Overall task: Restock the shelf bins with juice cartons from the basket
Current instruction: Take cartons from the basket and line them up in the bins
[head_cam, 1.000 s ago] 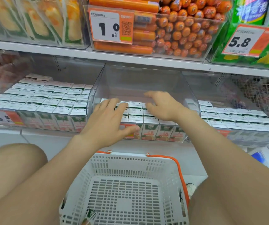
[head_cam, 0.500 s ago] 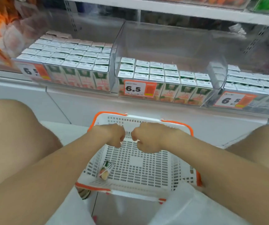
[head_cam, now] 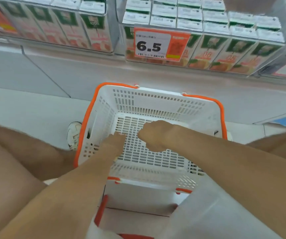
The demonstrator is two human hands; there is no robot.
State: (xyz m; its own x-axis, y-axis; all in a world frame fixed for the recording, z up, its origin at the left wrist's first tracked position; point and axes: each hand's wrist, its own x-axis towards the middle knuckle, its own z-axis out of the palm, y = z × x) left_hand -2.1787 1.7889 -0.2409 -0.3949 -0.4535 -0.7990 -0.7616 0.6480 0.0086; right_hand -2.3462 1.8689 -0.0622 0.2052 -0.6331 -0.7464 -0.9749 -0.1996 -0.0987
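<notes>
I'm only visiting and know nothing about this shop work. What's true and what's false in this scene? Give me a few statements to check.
1. The left hand and the right hand are both down inside the white basket. True.
2. The price tag reads 9.9. False: it reads 6.5.
3. The basket's handles are blue. False: they are orange.
4. Juice cartons stand upright in the bin that carries the tag. True.
5. The basket is piled high with cartons. False: its slotted floor shows bare wherever the arms do not cover it.
</notes>
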